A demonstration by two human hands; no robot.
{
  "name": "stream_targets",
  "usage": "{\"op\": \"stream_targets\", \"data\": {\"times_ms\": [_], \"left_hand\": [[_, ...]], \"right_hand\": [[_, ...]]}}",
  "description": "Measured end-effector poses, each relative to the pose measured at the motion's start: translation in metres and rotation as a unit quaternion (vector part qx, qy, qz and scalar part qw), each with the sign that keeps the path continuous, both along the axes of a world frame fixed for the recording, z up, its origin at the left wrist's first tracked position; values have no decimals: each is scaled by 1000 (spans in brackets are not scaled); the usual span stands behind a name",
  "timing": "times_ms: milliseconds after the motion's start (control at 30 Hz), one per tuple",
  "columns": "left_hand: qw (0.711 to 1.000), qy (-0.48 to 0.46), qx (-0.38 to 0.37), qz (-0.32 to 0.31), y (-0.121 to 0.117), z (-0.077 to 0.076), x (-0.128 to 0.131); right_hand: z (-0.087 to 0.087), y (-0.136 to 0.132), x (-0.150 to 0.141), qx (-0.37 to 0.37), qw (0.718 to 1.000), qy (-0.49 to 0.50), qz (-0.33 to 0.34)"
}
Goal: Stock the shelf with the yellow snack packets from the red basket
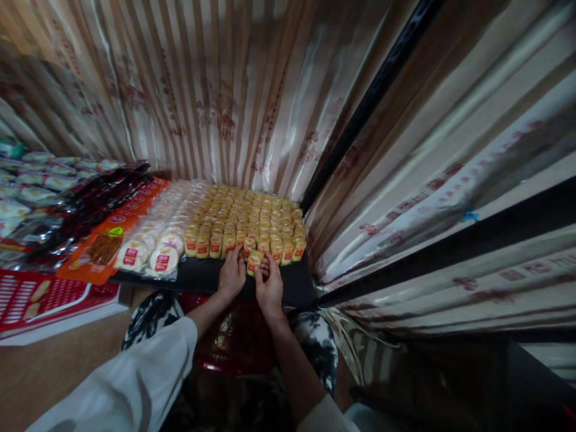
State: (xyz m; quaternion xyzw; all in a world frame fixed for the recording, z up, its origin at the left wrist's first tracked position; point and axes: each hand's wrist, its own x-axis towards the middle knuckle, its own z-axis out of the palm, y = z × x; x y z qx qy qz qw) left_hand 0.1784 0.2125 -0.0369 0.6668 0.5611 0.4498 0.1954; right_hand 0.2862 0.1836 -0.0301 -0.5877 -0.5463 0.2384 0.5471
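Note:
My right hand [269, 285] is closed on a small yellow wrapped cake [254, 261] with a red and white label. It holds the cake just in front of a block of similar wrapped cakes [216, 243], packed in rows on a black shelf [204, 271]. Just left of the held cake, my left hand [233, 274] has its fingers curled together against the front row. Whether anything sits between those fingertips is hidden.
Left of the cakes are round white packaged wafers [164, 259], orange snack packs [96, 255], dark shiny packets [81, 210] and white packets [60, 182]. A red and white box [49, 303] stands below. Pleated plastic sheeting [216, 90] and a black post [360, 108] border the shelf.

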Motion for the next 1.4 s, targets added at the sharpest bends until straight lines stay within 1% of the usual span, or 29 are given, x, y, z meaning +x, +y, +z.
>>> {"op": "stream_targets", "data": {"times_ms": [167, 267, 367, 567, 767, 933, 1000, 1100, 1300, 1400], "left_hand": [[1000, -11, -21, 2, -1, 1, -3], [1000, -21, -15, 9, -1, -1, -3], [1000, -13, -7, 7, -2, -1, -3], [999, -8, -37, 4, -4, 2, -2], [999, -19, -37, 2, -1, -2, -1], [997, -38, -54, 30, -1, -3, 1], [997, -42, -58, 25, -2, -2, 1], [998, -39, -41, 6, -4, -1, 1], [999, -20, -37, 4, -1, -2, 1], [999, -10, -49, 8, -2, -3, 1]], "right_hand": [[2, 3, -8, 4, 1000, -12, -3], [6, 7, -13, 8, 999, -44, -4], [8, 10, -17, 7, 996, -83, -25], [1, 11, -17, 57, 989, -129, -46], [-7, 9, -14, 52, 989, -131, -49], [-9, 8, -15, 50, 987, -145, -42], [-9, 8, -15, 43, 990, -129, -43], [-9, 7, -15, 37, 991, -112, -55], [-12, 9, -15, 19, 988, -143, -54], [-12, 9, -16, 25, 988, -142, -60]]}}
